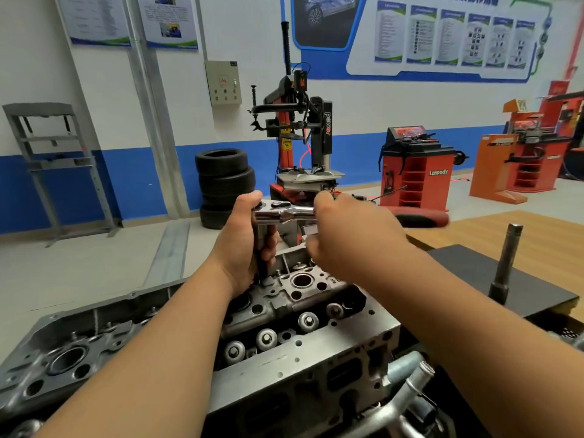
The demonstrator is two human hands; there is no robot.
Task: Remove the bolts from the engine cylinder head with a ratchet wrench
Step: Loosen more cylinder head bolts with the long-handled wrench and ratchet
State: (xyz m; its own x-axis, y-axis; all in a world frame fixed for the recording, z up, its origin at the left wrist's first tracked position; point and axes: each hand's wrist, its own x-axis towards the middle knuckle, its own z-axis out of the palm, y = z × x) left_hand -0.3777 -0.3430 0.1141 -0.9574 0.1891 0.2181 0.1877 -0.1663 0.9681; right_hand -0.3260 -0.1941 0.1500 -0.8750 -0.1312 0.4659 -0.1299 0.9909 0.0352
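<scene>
The left hand [243,245] is wrapped tight round the upright bar under the shiny top of the ratchet wrench [281,212]. The bottom of the bar goes down into the cylinder head [303,301], just below this hand. The bolt under it is hidden. Just right of the left hand, the right hand [344,229] holds the wrench handle. We see only the back of this hand, so its fingers are mostly hidden. The red grip pokes out past it and looks blurry. Further right of that hand, a dark metal rod [505,263] stands on a black mat [467,267] on the worktop [505,229]. Both arms cover parts of the cylinder head.
</scene>
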